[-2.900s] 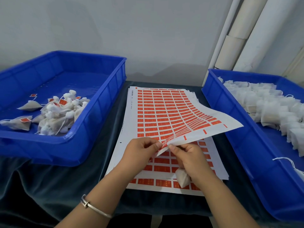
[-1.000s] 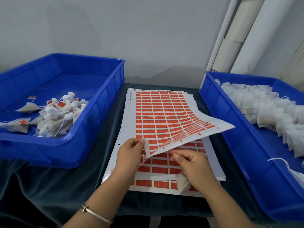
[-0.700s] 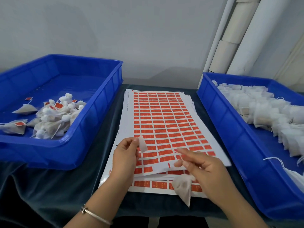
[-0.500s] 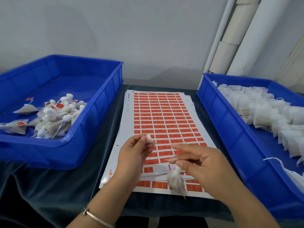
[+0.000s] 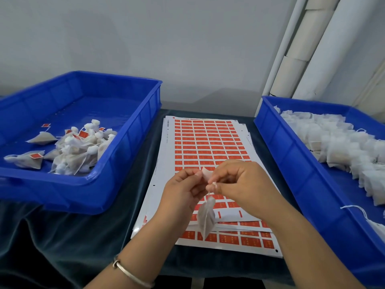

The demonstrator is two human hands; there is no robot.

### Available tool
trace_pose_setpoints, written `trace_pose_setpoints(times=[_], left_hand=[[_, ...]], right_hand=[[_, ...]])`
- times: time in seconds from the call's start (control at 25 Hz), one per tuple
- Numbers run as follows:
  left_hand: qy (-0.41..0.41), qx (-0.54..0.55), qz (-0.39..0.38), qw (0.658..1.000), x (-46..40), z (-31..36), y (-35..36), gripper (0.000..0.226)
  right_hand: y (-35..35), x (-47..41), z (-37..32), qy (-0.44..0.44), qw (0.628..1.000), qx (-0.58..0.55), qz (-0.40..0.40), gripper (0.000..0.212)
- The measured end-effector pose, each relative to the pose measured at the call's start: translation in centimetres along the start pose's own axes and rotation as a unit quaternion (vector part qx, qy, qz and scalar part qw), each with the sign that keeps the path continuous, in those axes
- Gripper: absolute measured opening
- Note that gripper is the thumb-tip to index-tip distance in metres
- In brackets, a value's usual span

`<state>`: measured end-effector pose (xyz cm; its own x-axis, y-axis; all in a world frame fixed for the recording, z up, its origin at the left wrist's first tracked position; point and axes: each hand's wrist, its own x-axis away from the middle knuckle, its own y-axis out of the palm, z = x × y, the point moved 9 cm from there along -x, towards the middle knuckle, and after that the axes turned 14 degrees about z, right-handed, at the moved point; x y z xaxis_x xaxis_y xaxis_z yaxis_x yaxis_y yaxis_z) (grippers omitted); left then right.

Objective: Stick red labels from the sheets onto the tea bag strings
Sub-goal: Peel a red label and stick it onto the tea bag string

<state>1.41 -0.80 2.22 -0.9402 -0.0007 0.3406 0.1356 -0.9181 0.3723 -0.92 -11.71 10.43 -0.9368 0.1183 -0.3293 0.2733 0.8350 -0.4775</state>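
Both hands meet above the near half of the label sheets (image 5: 205, 151), fingertips almost touching. Left hand (image 5: 183, 190): thumb and forefinger pinched together on a small pale label (image 5: 206, 174), white backing side toward the camera; remaining fingers curled under. Right hand (image 5: 239, 182): fingers curled, thumb and forefinger pinching the top of a string (image 5: 208, 195), just below the label. A tea bag (image 5: 205, 217) hangs from that string, clear of the sheets, tilted, its point downward. Sheets lie stacked flat on the dark-covered counter (image 5: 73, 236), rows of red labels facing up. Left blue bin (image 5: 125, 142) holds a small heap of tea bags with red tags. Right blue bin (image 5: 291, 163) holds a larger pile of untagged white tea bags. Metal bangle (image 5: 131, 274) on the left wrist.
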Motion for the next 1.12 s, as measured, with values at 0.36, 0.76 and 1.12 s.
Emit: trace_pose_setpoints(times=[0.36,0.76,1.12], left_hand=[[-0.054,-0.031,-0.026,0.998,0.3,-1.1,0.8,0.024],[-0.037,-0.078,0.016,0.996,0.2,-1.1,0.1,0.021],[-0.058,-0.092,-0.007,0.994,0.4,-2.0,0.7,0.022]], right_hand=[[-0.7,-1.0,0.1,-0.030,0.998,0.056,0.021,0.024],[-1.3,-1.7,1.9,0.022,0.997,0.042,0.062,0.020],[-1.2,-1.6,3.2,0.056,0.996,-0.007,0.071,0.016]])
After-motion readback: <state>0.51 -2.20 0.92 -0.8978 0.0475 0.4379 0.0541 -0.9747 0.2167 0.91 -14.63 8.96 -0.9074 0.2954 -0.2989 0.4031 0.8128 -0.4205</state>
